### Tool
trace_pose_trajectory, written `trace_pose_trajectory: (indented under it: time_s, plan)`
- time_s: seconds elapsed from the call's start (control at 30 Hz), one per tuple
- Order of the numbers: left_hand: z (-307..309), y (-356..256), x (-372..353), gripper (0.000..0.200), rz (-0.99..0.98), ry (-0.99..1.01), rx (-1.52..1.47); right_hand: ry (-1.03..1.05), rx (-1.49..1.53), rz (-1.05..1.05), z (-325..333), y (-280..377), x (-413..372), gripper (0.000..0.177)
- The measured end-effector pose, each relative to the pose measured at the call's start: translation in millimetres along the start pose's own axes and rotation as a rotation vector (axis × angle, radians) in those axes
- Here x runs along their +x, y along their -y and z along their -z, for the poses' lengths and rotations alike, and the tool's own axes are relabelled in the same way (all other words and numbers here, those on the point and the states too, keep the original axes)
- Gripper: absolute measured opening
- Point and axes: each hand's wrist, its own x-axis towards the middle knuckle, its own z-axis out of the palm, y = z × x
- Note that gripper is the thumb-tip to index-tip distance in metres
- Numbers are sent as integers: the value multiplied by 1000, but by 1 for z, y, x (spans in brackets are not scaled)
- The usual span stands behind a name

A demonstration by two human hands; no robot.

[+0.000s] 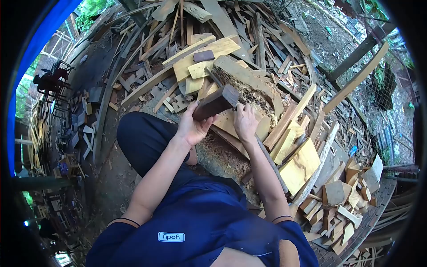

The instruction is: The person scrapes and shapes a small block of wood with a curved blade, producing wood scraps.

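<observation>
A dark brown wood block [214,104] lies across my left hand [194,125], with my thumb on one side and my fingers curled beneath it. The block is tilted, and its far end points toward my right hand [246,121]. That hand is closed, fingertips right at the block's end; I cannot tell what is pinched in it. Below both hands lies a pale wood piece [227,122]. A thick, rough-edged slab [249,79] lies just beyond them. A smaller dark block [203,55] rests on yellow boards [182,67] farther off.
Scrap wood [160,40] is heaped ahead. Yellowish offcuts [300,167] and long strips lean at the right, near a pile of cut pieces [342,209]. A long curved plank [358,78] slants by the wire fence [382,89]. My bent knee [142,138] is left of the work.
</observation>
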Motion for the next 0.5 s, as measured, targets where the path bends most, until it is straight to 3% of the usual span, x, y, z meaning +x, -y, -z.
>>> trace_pose_trajectory:
  time_s: [0.1,0.3,0.37,0.5]
  plan:
    - [1,6,-1,42,86,31,-103,-73,-114,167,10,3,-2,22]
    - [3,9,1,36,102,18,-92,33,41,34,39,7,5,25]
    - [5,10,2,37,97,12,-80,20,658,-111,70,10,16,33]
    - [6,17,7,38,95,-20,11,67,1078,-89,143,43,11,38]
